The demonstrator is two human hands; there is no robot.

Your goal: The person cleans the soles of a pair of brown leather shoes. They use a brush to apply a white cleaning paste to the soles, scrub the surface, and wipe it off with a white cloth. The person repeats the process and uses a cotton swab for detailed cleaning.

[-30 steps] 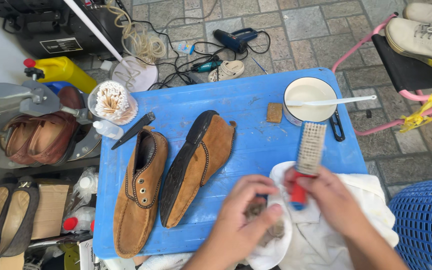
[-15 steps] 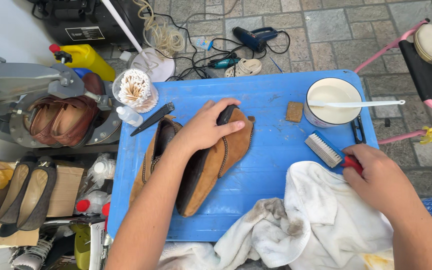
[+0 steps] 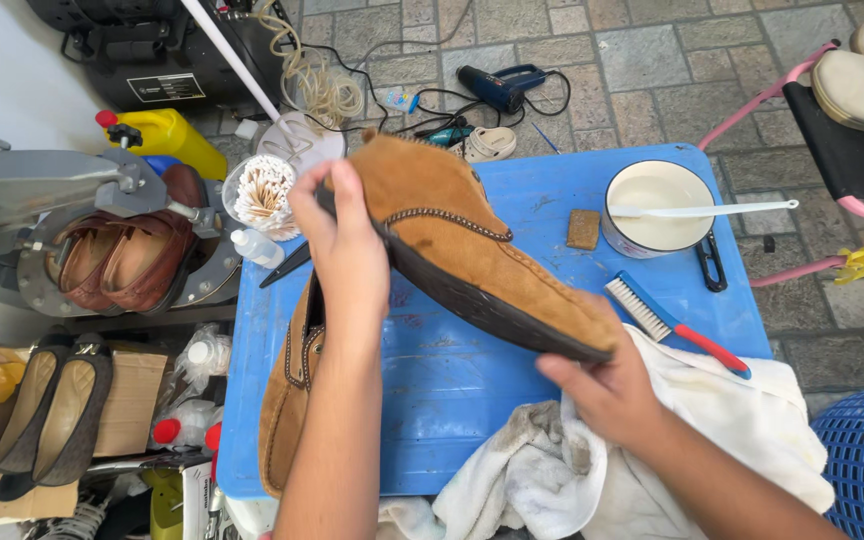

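A blue table [image 3: 452, 400] carries a white cloth [image 3: 742, 430] at its near right corner. Above the table a tan suede shoe [image 3: 452, 240] is held in the air: the left hand [image 3: 347, 250] has its fingers wrapped around the heel end, and the right hand [image 3: 607, 385] grips the toe from beneath. Its mate [image 3: 287, 400] lies on the table below. A white bowl [image 3: 657, 195] and a brush [image 3: 672, 325] sit to the right.

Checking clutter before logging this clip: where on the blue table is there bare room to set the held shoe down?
Bare blue table lies between the second shoe and the cloth. The right side is crowded: bowl, brush, sponge.
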